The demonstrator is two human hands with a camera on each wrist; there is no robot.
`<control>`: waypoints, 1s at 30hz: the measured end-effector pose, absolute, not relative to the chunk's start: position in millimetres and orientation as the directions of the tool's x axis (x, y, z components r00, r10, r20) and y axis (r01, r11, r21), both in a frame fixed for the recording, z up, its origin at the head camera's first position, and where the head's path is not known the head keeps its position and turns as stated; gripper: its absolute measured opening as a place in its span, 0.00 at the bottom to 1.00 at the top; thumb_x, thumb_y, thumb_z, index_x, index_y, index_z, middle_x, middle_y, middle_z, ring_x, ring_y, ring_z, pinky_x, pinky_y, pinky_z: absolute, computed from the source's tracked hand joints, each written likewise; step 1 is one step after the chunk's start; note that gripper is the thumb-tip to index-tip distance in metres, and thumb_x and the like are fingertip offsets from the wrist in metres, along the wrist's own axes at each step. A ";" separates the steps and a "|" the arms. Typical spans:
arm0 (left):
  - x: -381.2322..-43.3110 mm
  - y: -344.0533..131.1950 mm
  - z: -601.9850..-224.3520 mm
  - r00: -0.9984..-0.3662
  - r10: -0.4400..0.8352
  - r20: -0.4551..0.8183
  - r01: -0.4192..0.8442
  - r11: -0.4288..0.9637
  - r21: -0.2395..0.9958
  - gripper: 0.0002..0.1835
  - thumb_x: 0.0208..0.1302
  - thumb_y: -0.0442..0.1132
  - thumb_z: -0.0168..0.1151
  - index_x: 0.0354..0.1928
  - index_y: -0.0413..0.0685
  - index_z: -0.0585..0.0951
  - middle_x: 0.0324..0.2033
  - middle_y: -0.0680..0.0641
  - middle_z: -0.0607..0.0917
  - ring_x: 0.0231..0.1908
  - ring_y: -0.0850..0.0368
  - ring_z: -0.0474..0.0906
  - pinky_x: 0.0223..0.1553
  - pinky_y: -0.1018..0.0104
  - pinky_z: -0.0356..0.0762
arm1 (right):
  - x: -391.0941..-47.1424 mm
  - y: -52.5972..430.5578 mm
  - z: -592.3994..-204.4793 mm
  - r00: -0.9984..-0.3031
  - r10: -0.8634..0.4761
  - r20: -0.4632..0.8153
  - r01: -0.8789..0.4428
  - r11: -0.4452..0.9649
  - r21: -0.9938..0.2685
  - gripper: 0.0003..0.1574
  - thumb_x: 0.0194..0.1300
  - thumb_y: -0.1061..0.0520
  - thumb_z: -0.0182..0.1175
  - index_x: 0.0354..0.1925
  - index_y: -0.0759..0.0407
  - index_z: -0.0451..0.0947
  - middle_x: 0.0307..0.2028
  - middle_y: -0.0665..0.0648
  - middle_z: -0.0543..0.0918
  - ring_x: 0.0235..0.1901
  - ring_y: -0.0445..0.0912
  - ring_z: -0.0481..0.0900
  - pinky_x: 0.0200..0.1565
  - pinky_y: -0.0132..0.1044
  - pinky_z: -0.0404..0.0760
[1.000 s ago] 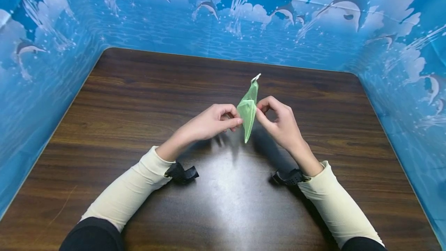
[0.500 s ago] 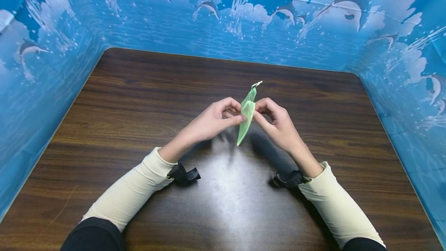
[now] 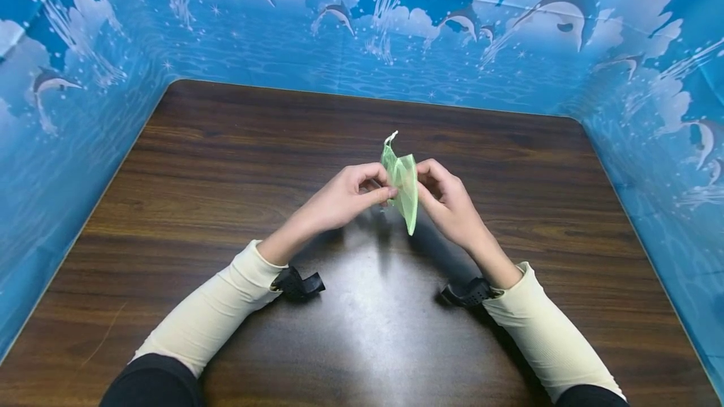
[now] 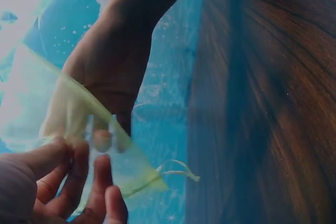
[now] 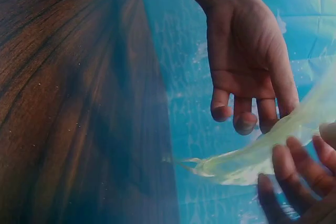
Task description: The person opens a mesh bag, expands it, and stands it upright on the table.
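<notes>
A sheer pale-green pouch (image 3: 405, 184), like an organza drawstring bag, is held up off the table between my two hands. White cord (image 3: 391, 137) gathers at its far end, and the near end tapers to a point. My left hand (image 3: 346, 196) pinches the pouch's left side between thumb and fingers. On its other side, my right hand (image 3: 452, 203) pinches the right edge. The left wrist view shows the see-through fabric (image 4: 126, 166) spread in front of the fingers. In the right wrist view, the pouch (image 5: 247, 161) stretches from the fingers toward its thin cord.
A dark wood-grain table (image 3: 226, 143) lies below the hands. Blue curtain (image 3: 362, 49) with printed dolphins surrounds its back and sides. Small black devices (image 3: 298, 284) are strapped at both wrists.
The pouch turns between the hands: its corded end swings left, while its near tip goes left and then right. More of its face shows now. Both hands stay nearly in place.
</notes>
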State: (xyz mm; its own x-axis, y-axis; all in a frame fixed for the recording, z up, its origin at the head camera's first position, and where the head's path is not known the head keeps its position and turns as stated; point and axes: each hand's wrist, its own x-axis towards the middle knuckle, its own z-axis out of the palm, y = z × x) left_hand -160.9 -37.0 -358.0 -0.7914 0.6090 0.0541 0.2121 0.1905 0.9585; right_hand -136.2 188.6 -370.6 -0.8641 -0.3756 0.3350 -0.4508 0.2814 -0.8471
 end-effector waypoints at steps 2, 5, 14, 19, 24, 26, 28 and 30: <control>-160.8 -37.6 -356.8 -0.793 0.606 0.057 0.214 0.190 0.958 0.05 0.76 0.38 0.62 0.42 0.44 0.82 0.41 0.40 0.87 0.42 0.47 0.85 0.47 0.46 0.83 | -136.8 190.1 -370.6 -0.876 -0.402 0.267 -0.406 0.317 -0.857 0.10 0.79 0.61 0.56 0.54 0.64 0.74 0.46 0.61 0.84 0.44 0.41 0.84 0.45 0.32 0.82; -160.7 -38.5 -356.7 -0.789 0.612 0.053 0.212 0.191 0.959 0.05 0.76 0.38 0.62 0.45 0.44 0.81 0.42 0.43 0.85 0.42 0.48 0.84 0.44 0.55 0.83 | -137.0 191.5 -371.7 -0.875 -0.450 0.179 -0.363 0.366 -0.857 0.12 0.78 0.59 0.59 0.55 0.62 0.75 0.45 0.59 0.85 0.44 0.42 0.83 0.46 0.33 0.82; -163.7 -43.3 -352.6 -0.810 0.580 0.087 0.227 0.175 0.958 0.05 0.76 0.37 0.62 0.46 0.43 0.79 0.44 0.44 0.85 0.46 0.53 0.85 0.45 0.63 0.82 | -136.4 195.1 -365.3 -0.868 -0.462 0.182 -0.373 0.363 -0.854 0.07 0.77 0.61 0.59 0.50 0.60 0.78 0.33 0.60 0.82 0.32 0.53 0.80 0.37 0.36 0.80; -168.2 -47.3 -350.6 -0.853 0.505 0.133 0.250 0.171 0.953 0.04 0.77 0.33 0.58 0.47 0.39 0.76 0.41 0.42 0.85 0.45 0.42 0.84 0.42 0.68 0.80 | -139.3 201.1 -362.6 -0.880 -0.439 0.181 -0.348 0.337 -0.875 0.03 0.77 0.62 0.58 0.43 0.61 0.77 0.32 0.62 0.82 0.30 0.53 0.80 0.34 0.37 0.82; -170.7 -48.4 -351.3 -0.865 0.484 0.136 0.235 0.151 0.960 0.06 0.78 0.32 0.57 0.50 0.37 0.76 0.39 0.41 0.85 0.41 0.48 0.83 0.43 0.65 0.82 | -139.9 203.1 -361.4 -0.886 -0.415 0.206 -0.348 0.306 -0.886 0.06 0.77 0.63 0.57 0.38 0.62 0.75 0.30 0.61 0.81 0.28 0.49 0.78 0.32 0.34 0.79; -170.8 -48.4 -352.2 -0.850 0.518 0.102 0.205 0.146 0.968 0.08 0.78 0.33 0.57 0.53 0.38 0.76 0.42 0.42 0.84 0.41 0.52 0.82 0.44 0.61 0.82 | -140.1 202.9 -362.2 -0.886 -0.420 0.198 -0.345 0.312 -0.885 0.06 0.77 0.63 0.56 0.39 0.63 0.75 0.29 0.61 0.80 0.28 0.48 0.78 0.33 0.35 0.79; -170.8 -48.4 -353.8 -0.821 0.567 0.068 0.186 0.154 0.970 0.10 0.78 0.35 0.57 0.56 0.40 0.77 0.45 0.43 0.84 0.43 0.54 0.82 0.46 0.56 0.82 | -139.4 202.2 -362.2 -0.884 -0.432 0.179 -0.339 0.327 -0.882 0.04 0.78 0.62 0.56 0.43 0.63 0.76 0.30 0.60 0.80 0.29 0.51 0.79 0.34 0.37 0.80; -169.9 -48.1 -355.0 -0.792 0.609 0.039 0.191 0.186 0.964 0.12 0.78 0.39 0.58 0.57 0.43 0.78 0.47 0.44 0.84 0.46 0.55 0.82 0.48 0.54 0.82 | -139.1 201.2 -363.0 -0.880 -0.447 0.161 -0.338 0.351 -0.873 0.06 0.78 0.62 0.56 0.47 0.63 0.77 0.32 0.59 0.80 0.31 0.52 0.79 0.35 0.37 0.81</control>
State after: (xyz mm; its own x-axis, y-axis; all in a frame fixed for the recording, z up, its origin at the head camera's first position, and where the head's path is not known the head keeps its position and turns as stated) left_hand -169.9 -48.1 -355.0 -0.7924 0.6088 0.0394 0.1905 0.1856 0.9640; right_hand -139.1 201.2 -363.0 -0.8801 -0.4466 0.1612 -0.3381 0.3513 -0.8730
